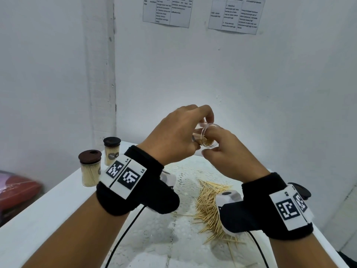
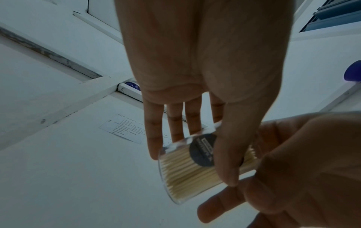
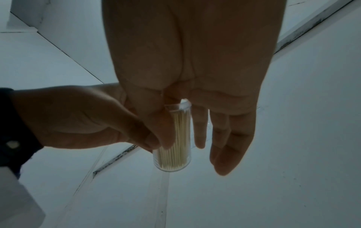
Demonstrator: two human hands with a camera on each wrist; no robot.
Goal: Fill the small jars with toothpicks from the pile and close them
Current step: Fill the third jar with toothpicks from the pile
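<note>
Head view: the left hand holds the open jar above the counter, tipped so its mouth faces the wearer; this likely lets the toothpicks inside be checked and levelled. The left grip is clamped on the jar body. The right hand meets the jar mouth from 4 o'clock, one finger laid across the rim; its grip appears apart, holding nothing visible. The pile of toothpicks lies on the counter at 6 o'clock from the hands. Two closed jars stand at 9 o'clock, lids on, so this jar is judged to be the one still needing a lid.

Left wrist view: thumb and fingers pinch the jar, which lies nearly level and is well filled.

Right wrist view: the right fingers hang straight beside the jar; the thumb rests near its rim.
</note>
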